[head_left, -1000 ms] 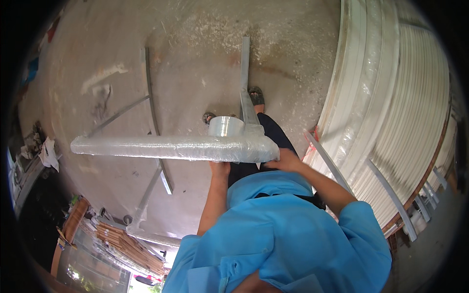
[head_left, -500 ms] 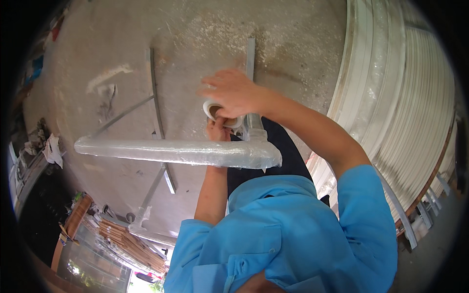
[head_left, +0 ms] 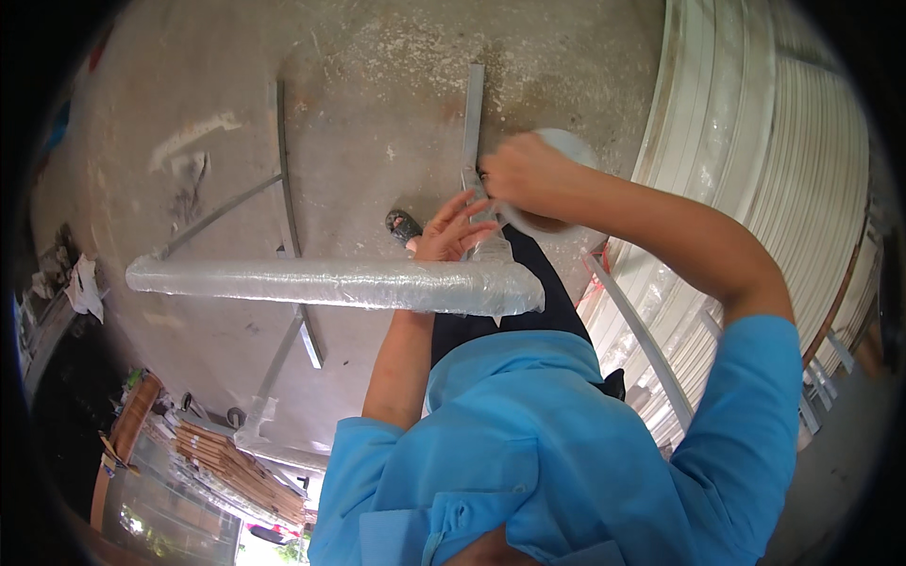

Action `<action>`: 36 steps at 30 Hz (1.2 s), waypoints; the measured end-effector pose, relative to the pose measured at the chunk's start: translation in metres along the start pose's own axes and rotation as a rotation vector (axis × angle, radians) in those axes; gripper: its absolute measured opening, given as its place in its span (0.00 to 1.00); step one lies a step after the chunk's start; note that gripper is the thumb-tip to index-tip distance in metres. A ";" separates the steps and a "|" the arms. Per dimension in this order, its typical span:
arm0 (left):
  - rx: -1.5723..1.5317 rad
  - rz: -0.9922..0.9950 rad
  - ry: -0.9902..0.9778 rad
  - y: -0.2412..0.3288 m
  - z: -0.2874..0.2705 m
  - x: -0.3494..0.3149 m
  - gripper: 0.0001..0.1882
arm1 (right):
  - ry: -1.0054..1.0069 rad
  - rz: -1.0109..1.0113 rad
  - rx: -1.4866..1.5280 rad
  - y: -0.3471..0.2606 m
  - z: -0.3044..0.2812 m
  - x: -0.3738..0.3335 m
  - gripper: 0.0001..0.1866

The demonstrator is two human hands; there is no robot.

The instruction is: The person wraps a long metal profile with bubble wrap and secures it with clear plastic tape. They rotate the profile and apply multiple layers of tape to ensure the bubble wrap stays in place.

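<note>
A long bar (head_left: 293, 285) wrapped in clear plastic film crosses in front of my body. At its right end a film-covered section (head_left: 483, 247) runs away from me. My right hand (head_left: 530, 177) is closed on a roll of stretch film (head_left: 570, 147), smeared by motion, to the right of that section. My left hand (head_left: 455, 231) is beyond the long bar, its fingers spread close to the left side of the wrapped section. Whether those fingertips touch the film I cannot tell. The bar hides part of my left wrist.
Grey metal supports (head_left: 475, 108) and a second metal stand (head_left: 289, 208) are on the concrete floor (head_left: 368, 123). Stacked long white profiles (head_left: 727, 189) lie at the right, with a metal bar (head_left: 646, 344) nearer me. Cardboard pieces (head_left: 222, 462) stand at the lower left.
My right hand and the film roll have moved right, from the left side of the wrapped section to its right. My left hand has left the roll and its fingers have spread.
</note>
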State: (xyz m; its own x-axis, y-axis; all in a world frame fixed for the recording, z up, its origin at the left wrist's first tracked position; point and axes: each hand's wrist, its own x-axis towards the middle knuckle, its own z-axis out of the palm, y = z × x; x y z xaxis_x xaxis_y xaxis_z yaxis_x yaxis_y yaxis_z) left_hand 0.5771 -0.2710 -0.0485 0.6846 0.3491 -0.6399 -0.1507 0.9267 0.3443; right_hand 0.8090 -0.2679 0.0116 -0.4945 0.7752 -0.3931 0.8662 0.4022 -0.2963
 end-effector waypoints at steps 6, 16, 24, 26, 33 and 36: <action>0.105 0.010 -0.036 -0.011 -0.019 0.000 0.28 | -0.142 0.128 0.062 -0.018 0.046 -0.112 0.09; 0.469 -0.427 0.108 -0.083 -0.108 -0.123 0.33 | -0.084 0.512 0.917 -0.156 0.173 -0.111 0.20; 0.032 -0.230 0.167 -0.067 -0.088 -0.177 0.58 | 0.502 0.863 1.074 -0.258 0.157 -0.031 0.19; -0.102 -0.064 0.205 -0.063 -0.089 -0.179 0.58 | 0.533 0.977 1.197 -0.264 0.150 -0.005 0.17; 0.091 0.053 0.309 -0.093 -0.088 -0.146 0.41 | 0.767 1.055 0.988 -0.280 0.165 0.053 0.17; -0.269 0.040 0.523 -0.092 -0.088 -0.112 0.26 | 0.735 1.038 1.041 -0.283 0.170 0.065 0.19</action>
State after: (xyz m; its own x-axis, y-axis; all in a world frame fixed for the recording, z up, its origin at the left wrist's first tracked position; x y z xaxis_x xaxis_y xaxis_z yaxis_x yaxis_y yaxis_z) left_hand 0.4513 -0.3828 -0.0688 0.2420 0.3434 -0.9075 -0.3913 0.8904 0.2326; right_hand 0.5200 -0.4139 -0.0780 0.6329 0.6611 -0.4028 0.2169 -0.6509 -0.7275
